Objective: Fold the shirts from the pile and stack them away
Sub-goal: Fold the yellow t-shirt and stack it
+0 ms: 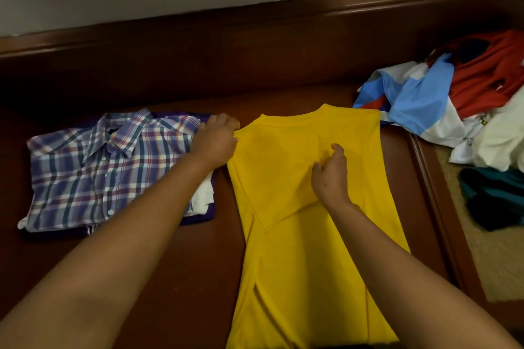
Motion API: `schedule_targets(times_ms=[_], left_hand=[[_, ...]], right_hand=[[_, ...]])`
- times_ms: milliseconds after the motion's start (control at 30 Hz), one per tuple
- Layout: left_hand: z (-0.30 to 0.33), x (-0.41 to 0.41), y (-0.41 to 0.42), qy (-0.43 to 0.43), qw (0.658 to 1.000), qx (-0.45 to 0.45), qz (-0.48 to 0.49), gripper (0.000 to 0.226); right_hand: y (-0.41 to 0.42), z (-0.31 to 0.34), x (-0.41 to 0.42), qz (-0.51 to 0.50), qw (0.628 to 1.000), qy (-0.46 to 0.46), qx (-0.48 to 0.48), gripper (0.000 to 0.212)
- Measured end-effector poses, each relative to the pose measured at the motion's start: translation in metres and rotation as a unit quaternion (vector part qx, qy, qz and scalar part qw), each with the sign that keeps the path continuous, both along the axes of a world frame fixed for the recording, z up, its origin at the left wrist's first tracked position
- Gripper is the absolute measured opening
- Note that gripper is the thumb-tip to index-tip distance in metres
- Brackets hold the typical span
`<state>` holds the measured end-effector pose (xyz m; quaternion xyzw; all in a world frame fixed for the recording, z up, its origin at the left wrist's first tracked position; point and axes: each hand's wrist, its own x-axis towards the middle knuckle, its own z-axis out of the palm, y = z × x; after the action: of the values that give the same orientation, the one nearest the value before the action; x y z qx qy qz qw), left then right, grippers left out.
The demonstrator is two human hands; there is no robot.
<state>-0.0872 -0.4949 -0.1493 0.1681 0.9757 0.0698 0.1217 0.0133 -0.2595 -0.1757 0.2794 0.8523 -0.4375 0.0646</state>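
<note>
At the left, a stack of folded shirts topped by a blue, red and white plaid button-up shirt (113,170) is seen lying on the dark brown wooden surface (175,278). Just beside it, the left hand (217,140) is laid at the shoulder edge of the bright yellow cotton T-shirt (312,249), spread lengthwise in the middle; its fingers are curled over the edge, though whether cloth is pinched cannot be told. A fold of the yellow fabric is pinched by the right hand (330,173) near the chest. The sides appear already turned in, so a fold is judged under way; next, halving the length is called for. At the right, an unfolded pile of red, light blue and white garments (453,99) waits.
</note>
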Motion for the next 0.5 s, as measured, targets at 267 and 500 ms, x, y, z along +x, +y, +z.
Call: schedule_targets(times_ms=[267, 500], left_hand=[[-0.031, 0.143, 0.044, -0.028, 0.994, 0.025, 0.101, 0.046], [-0.03, 0.16, 0.039, -0.048, 0.983, 0.075, 0.158, 0.05]], right_hand=[[-0.002, -0.024, 0.03, 0.312, 0.924, 0.031, 0.217, 0.062], [0.005, -0.018, 0.026, 0.361, 0.902, -0.015, 0.236, 0.059]])
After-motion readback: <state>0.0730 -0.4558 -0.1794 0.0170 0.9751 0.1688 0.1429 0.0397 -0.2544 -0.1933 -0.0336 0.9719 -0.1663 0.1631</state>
